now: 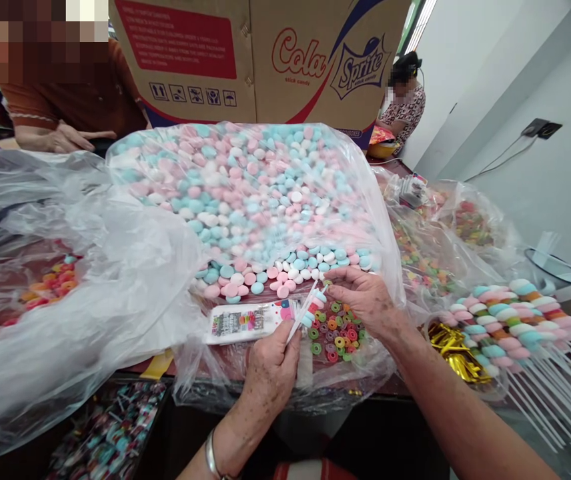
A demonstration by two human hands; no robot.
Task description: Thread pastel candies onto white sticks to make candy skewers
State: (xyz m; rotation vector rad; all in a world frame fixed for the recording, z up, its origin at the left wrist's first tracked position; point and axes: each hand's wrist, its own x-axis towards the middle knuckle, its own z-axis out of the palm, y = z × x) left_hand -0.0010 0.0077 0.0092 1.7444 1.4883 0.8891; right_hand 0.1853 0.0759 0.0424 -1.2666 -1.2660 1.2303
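My left hand is closed around white sticks, which point up and to the right. Pink, white and blue marshmallow candies are threaded on one of them. My right hand pinches at the upper end of the sticks; what its fingertips hold is too small to make out. Loose gummy rings lie just below that hand. A printed white packet lies left of the sticks. Behind both hands, a large clear bag of pink, white and blue candies spills some from its mouth.
Finished candy skewers lie at right beside gold twist ties. A cardboard box stands at the back. Plastic bags cover the left side. Wrapped candies fill a bin below. Two people are beyond the table.
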